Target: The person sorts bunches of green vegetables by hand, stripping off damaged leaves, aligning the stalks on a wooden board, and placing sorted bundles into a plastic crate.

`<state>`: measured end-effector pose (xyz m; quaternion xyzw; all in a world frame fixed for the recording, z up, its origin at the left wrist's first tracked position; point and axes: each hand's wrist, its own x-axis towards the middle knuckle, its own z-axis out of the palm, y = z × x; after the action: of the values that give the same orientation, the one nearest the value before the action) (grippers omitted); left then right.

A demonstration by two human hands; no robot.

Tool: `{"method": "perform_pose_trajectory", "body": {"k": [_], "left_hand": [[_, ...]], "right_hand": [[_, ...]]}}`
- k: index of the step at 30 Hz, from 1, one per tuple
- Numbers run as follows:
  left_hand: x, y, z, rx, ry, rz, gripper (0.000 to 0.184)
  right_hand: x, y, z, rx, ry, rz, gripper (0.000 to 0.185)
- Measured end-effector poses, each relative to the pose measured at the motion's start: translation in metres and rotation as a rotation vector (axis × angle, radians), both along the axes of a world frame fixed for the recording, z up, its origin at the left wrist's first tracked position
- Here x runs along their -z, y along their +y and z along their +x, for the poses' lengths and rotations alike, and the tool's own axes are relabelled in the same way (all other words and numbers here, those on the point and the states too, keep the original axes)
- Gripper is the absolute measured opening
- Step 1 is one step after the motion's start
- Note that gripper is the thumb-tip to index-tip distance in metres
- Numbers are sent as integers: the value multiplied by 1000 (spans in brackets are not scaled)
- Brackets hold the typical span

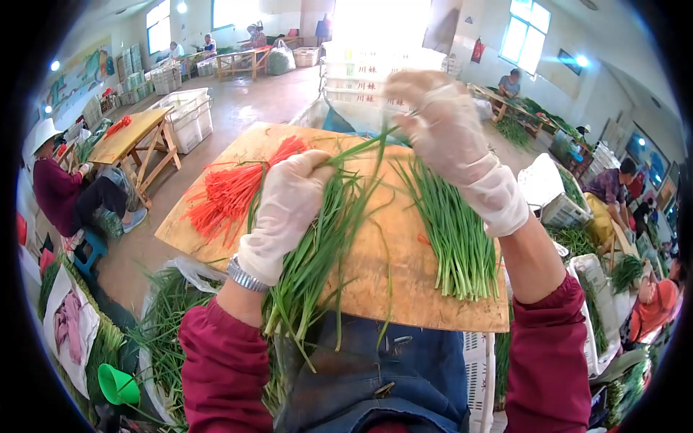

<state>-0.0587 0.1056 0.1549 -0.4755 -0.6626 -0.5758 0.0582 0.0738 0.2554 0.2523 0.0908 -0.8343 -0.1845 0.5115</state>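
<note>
My left hand (289,209), in a thin whitish glove with a metal watch at the wrist, is closed around a loose bunch of green chives (314,252). The stems hang over the board's front edge, and some blades stick out to the upper right. Higher up is my gloved right hand (447,137), its fingers bent and blurred by motion near the tips of those blades. Whether it grips any blade is unclear. Below it on the wooden board (375,281) lies a neat bundle of chives (462,242). Red ties (234,187) are piled left of my left hand.
Stacked white crates (361,86) stand beyond the board. More chives (173,310) lie at lower left, near a green funnel-shaped object (118,385). A seated person (61,184) works at a wooden table (130,133) on the left. Other people sit among crates on the right.
</note>
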Motion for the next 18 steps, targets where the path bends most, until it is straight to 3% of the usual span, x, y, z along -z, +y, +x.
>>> {"method": "perform_pose_trajectory", "body": {"k": [3,6,9,10,12,15,18], "left_hand": [[-12,-17,-4,8,-419,-23,21],[-13,-30,5,-12,-619,59,22],[-5,-35,34,-86,-525,95,20],[-2,-38,44,-160,-427,27,18],[17,-38,60,-320,107,74,16],[25,-45,86,-280,198,8,17],[40,-51,88,-296,88,5,13]], "right_hand": [[-2,4,18,1,240,-443,17],[23,-31,36,-189,14,-933,18],[44,-70,37,-186,-425,-1420,22],[60,-73,28,-267,-423,-1441,27],[90,-72,10,-354,-406,-1494,37],[96,-81,15,-407,-344,-1678,46],[116,-84,7,-565,-184,-1929,23]]}}
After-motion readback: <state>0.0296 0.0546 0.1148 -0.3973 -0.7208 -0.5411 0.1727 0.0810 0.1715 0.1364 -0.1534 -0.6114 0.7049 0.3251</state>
